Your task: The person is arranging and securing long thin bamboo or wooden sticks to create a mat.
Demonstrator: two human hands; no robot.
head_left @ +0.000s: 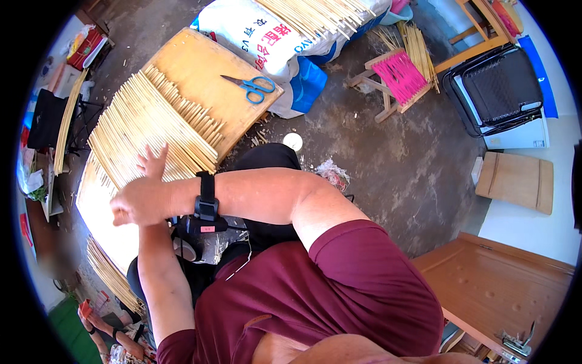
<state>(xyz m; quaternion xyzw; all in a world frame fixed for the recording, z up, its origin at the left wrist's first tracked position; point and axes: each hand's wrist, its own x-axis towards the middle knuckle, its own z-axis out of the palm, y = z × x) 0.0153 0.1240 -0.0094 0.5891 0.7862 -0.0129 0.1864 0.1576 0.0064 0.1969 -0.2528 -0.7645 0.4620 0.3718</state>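
A mat of pale straight stalks (127,121) lies across a wooden board (194,60), its stalk ends uneven. My left hand (154,162) rests on the mat with its fingers spread. My right hand (136,203) crosses over my left forearm at the left, beside the pale, brightly lit surface (100,212); its fingers are curled, and what they hold, if anything, is too small to tell. Blue-handled scissors (254,91) lie on the board, right of the mat.
A white sack (242,33) carries more stalks beyond the board. A pink-topped stool (394,79), folded black chair (497,91) and wooden panel (512,182) are at the right. Loose stalk bundles (112,273) lie lower left, near another person's arms (106,327).
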